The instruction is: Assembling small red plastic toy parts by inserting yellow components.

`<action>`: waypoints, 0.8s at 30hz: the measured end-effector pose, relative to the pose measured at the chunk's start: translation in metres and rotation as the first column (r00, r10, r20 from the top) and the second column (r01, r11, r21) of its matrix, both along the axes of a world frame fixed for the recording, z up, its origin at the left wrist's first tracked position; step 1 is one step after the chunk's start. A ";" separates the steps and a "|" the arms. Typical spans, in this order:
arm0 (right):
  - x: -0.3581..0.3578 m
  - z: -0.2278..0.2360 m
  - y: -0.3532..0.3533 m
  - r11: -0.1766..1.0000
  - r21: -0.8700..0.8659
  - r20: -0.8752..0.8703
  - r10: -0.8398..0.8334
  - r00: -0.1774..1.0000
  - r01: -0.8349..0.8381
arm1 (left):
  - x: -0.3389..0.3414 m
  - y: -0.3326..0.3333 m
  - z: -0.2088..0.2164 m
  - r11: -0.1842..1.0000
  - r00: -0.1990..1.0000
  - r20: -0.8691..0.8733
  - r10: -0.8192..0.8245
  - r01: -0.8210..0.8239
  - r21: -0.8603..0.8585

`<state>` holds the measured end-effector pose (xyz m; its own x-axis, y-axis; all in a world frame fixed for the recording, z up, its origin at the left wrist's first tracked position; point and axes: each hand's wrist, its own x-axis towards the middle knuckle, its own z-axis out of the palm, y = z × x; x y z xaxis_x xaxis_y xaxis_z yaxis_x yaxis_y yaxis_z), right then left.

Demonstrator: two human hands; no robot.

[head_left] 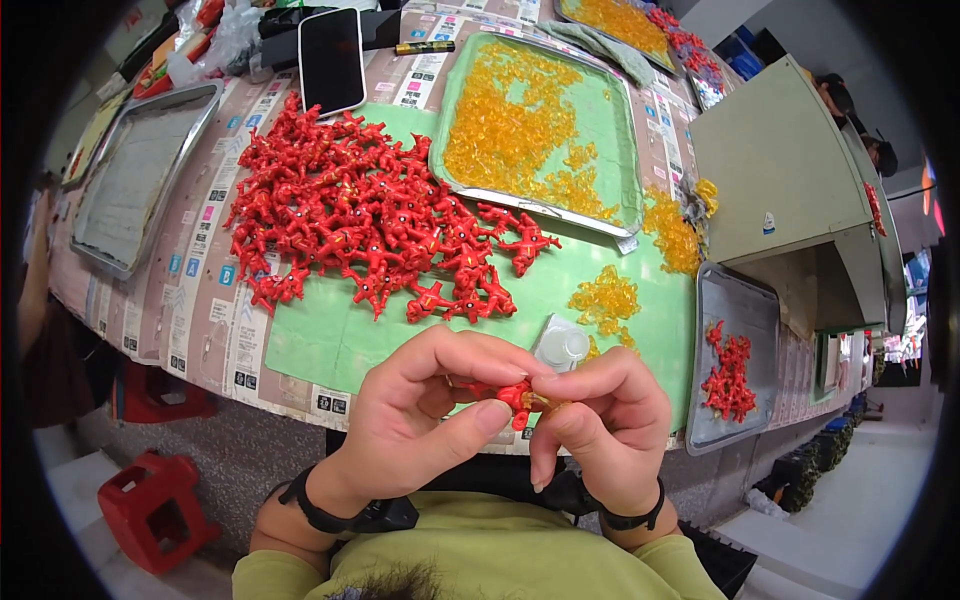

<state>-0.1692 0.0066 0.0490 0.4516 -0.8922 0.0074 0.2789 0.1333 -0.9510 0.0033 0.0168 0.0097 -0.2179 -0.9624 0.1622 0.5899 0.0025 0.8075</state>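
A red figure [517,395] is gripped between the thumb and fingers of the left hand [415,400], just above the table's near edge, and a small yellow piece [541,402], largely covered, is pinched against it by the thumb and forefinger of the right hand [612,410]. Just beyond the right fingertips, a round white container [563,343] is placed on a green sheet [320,345], near a small pile of translucent yellow pieces [606,298]. Farther left, a large heap of red figures [340,200] is spread over the sheet; behind it, more yellow pieces are held in a shallow tray [605,125]. At the right, red figures are gathered in a grey tray [715,428]
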 end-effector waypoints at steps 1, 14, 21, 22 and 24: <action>0.000 -0.002 0.001 1.000 -0.002 0.003 0.001 1.000 -0.001 | -0.001 -0.001 -0.002 0.999 1.000 0.012 0.017 -0.017 -0.030; 0.002 -0.016 0.014 0.987 -0.028 0.079 -0.157 0.984 0.160 | -0.007 0.003 -0.006 0.983 0.992 0.084 0.090 -0.076 -0.166; -0.072 -0.009 -0.002 0.769 -0.466 -0.151 -0.556 0.817 0.437 | 0.037 -0.009 0.019 0.911 0.682 0.625 0.379 -0.155 -0.383; -0.099 -0.011 -0.003 0.707 -0.477 -0.204 -0.667 0.717 0.522 | 0.058 -0.018 0.019 0.846 0.497 0.700 0.513 -0.154 -0.511; -0.152 -0.015 0.001 0.593 -0.518 -0.310 -0.802 0.510 0.617 | 0.096 -0.035 0.017 0.782 0.285 0.728 0.623 -0.242 -0.574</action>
